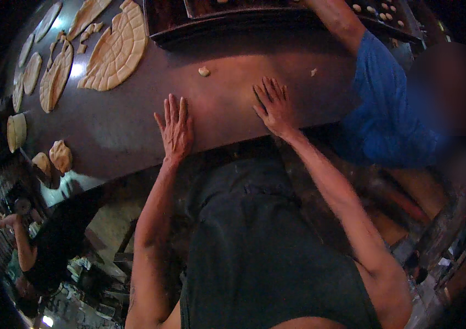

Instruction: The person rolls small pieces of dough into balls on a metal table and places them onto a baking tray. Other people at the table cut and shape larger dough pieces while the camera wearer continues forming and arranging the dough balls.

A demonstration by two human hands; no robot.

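My left hand (176, 129) lies on the dark, smooth table (227, 118) with its fingers stretched out and nothing in it. To its right, my right hand (275, 107) rests near the table's front edge, fingers spread and likewise holding nothing. A small lump of dough (204, 71) sits on the tabletop beyond and between the hands. Farther right, past my right fingertips, is a tiny dough scrap (313, 72). Left of my left hand lies a large flat sheet of dough (116, 52), scored into small pieces.
More flattened dough pieces (57, 77) cover the far left, near a round cutter-like ring (17, 132) and dough lumps (60, 156). Dark trays (233, 24) stand at the back, one with small dough balls. A person in a blue shirt (381, 104) reaches over from the right; another person (24, 247) is at lower left.
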